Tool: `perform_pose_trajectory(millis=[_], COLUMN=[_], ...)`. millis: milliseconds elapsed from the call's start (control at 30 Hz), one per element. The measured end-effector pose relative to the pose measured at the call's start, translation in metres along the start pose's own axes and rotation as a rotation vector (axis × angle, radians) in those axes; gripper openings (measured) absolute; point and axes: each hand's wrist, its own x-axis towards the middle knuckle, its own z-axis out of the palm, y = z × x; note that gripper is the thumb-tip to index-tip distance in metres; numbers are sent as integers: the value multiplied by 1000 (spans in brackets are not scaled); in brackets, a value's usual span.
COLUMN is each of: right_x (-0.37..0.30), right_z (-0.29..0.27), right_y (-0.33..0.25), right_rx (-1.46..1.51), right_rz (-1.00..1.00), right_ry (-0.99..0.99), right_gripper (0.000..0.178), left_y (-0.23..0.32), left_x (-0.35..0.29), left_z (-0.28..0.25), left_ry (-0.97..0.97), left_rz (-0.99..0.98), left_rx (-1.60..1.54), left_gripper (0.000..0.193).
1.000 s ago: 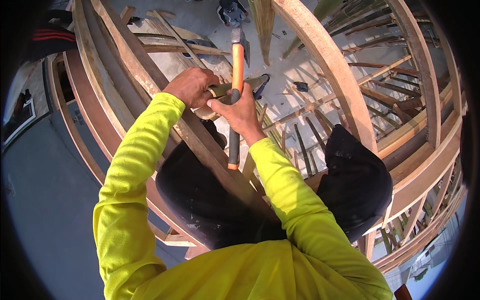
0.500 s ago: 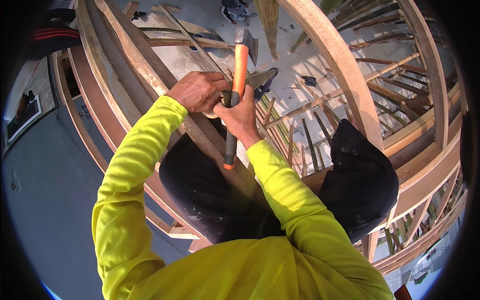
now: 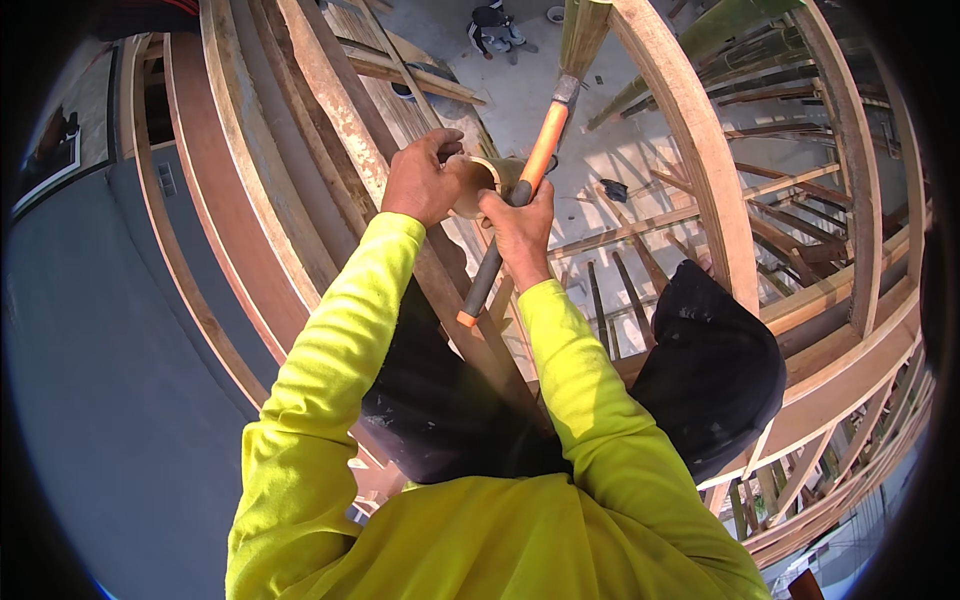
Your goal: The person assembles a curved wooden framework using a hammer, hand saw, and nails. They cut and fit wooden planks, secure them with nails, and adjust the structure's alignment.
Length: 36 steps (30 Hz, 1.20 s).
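Note:
My right hand (image 3: 523,228) is closed around the dark grip of a hatchet (image 3: 545,145) with an orange and black handle. Its grey metal head points up and away, and the butt end hangs toward my legs. Beside it, my left hand (image 3: 428,178) has its fingers curled at the rim of a hollow, pale-edged tube that looks like cut bamboo (image 3: 487,168). Whatever the left fingertips pinch is hidden. The tube's far part passes behind the hatchet handle.
I sit among timber beams (image 3: 330,95), my dark-trousered knees astride a plank. Curved wooden ribs (image 3: 700,150) rise at the right, with bamboo poles (image 3: 740,25) beyond. Far below, a person (image 3: 492,32) is on the concrete floor (image 3: 525,75). A grey surface (image 3: 110,380) lies left.
The hatchet has tilted, its head swinging right and its butt left. My hands have moved slightly apart, and the tube's open end now shows between them.

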Motion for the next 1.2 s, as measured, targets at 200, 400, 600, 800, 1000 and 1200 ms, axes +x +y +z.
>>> perform_pose_trajectory(millis=[200, 400, 600, 800, 1000, 1200], right_x=[1, 9, 16, 14, 12, 2], right_z=[-22, -68, -56, -49, -50, -46], right_y=[27, -3, -59, -62, -25, 17], right_rx=[204, -245, -474, -346, -179, -553], right_rz=[-18, -283, -446, -555, -342, -334], right_ry=[-102, -106, -173, -80, -48, -232], right_gripper=[41, 33, 40, 41, 41, 32], left_y=[14, 21, -8, -37, -52, -56], left_x=[-21, 19, 42, 48, 46, 39], left_z=[77, 66, 25, -19, -24, -24], left_ry=[534, 771, 551, 131, 130, 181], left_rz=[-490, -449, -109, 279, 625, 679], left_rx=[-469, -209, -73, 130, 346, 403], left_gripper=[88, 72, 61, 73, 90, 95])
